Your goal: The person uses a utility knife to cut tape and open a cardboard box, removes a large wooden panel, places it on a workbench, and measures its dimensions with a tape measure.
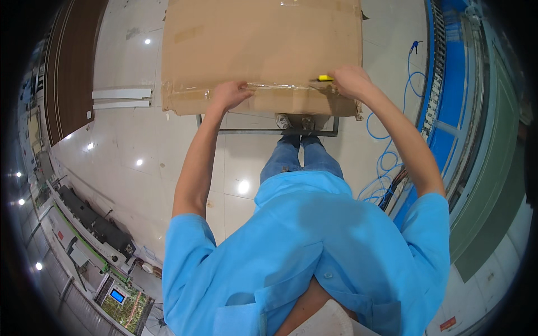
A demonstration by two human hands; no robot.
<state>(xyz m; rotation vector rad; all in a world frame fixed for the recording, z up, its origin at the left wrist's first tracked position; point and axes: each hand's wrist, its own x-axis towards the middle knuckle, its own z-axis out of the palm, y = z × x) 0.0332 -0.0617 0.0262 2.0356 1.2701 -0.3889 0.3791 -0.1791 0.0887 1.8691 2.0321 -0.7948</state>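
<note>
A large brown cardboard box point(252, 50) lies before me, with clear tape point(280, 85) along its near edge. My right hand point(350, 83) is closed around a yellow utility knife point(325, 78) at the right part of that edge. The knife points left, just above the cardboard near the tape; whether its blade touches is too small to tell. At the left part of the taped edge, my left hand point(228, 95) rests on the box, its thumb and fingers a little apart.
A dark metal frame point(269, 132) stands under the box, close to my feet. White strips point(121, 98) and a brown panel point(73, 67) are to the left. On the right, a coiled blue air hose point(386, 162) with a blow gun point(414, 46) lies beside blue machinery point(448, 106).
</note>
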